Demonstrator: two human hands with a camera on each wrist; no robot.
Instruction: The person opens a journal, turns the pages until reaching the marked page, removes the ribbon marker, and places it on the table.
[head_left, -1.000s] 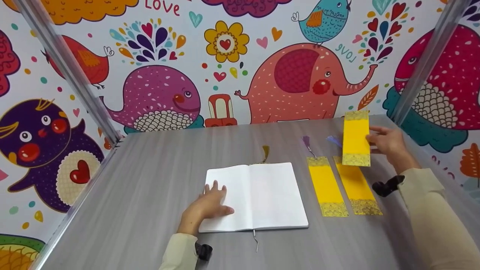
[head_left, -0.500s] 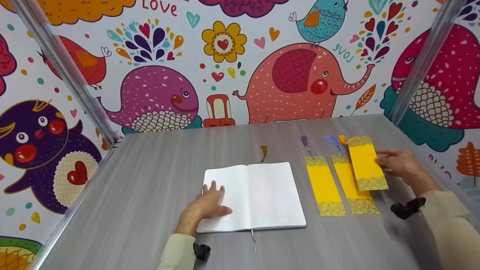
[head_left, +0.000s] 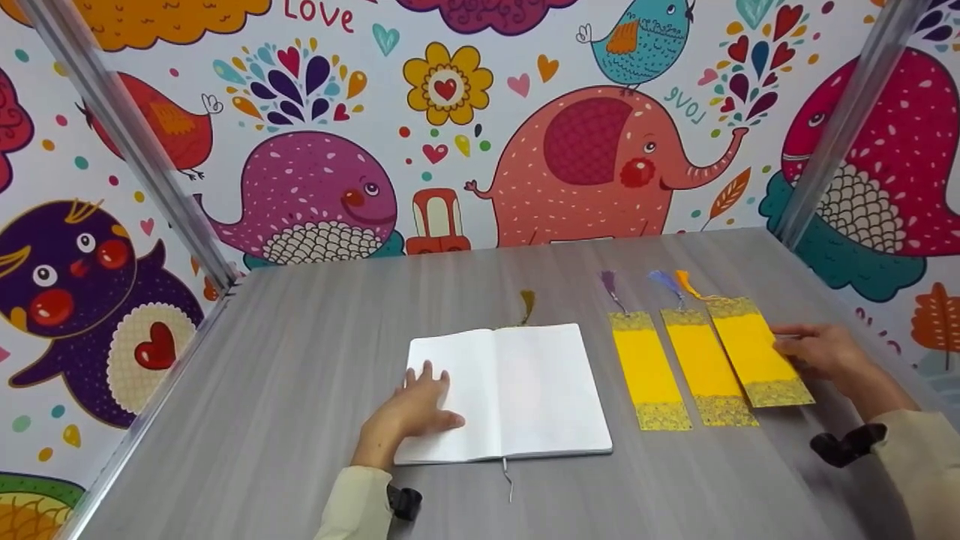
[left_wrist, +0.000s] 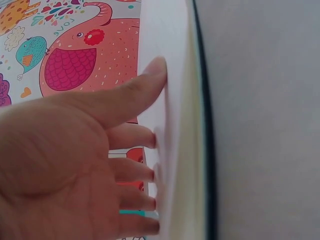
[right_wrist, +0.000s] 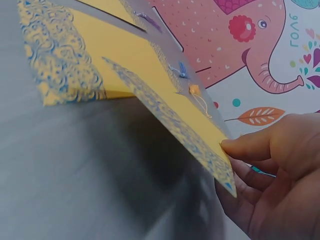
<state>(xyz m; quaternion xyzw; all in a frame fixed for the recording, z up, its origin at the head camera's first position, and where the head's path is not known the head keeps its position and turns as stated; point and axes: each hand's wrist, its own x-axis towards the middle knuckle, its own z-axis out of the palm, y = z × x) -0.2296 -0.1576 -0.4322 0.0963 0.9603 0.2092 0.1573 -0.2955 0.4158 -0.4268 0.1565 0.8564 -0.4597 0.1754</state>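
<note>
An open notebook [head_left: 551,390] with blank white pages lies in the middle of the table. My left hand [head_left: 416,405] rests on its left page with fingers spread; in the left wrist view the fingertips touch the paper. My right hand [head_left: 832,356] pinches the right edge of a yellow bookmark [head_left: 757,349] with patterned ends and an orange tassel [head_left: 686,283]. The right wrist view shows that bookmark tilted just above the table, thumb on top. Left of it lie a bookmark [head_left: 709,364] with a blue tassel and another bookmark [head_left: 649,367] with a purple tassel.
The grey table [head_left: 300,390] ends at a wall [head_left: 450,172] printed with cartoon animals. Metal posts [head_left: 142,150] stand at the corners. An olive tassel [head_left: 527,306] shows behind the notebook, and a ribbon [head_left: 508,480] hangs out at its front.
My right hand has brought the orange-tasselled bookmark down and toward me to the right, from above the blue-tasselled one to beside it. My left hand has stayed on the notebook.
</note>
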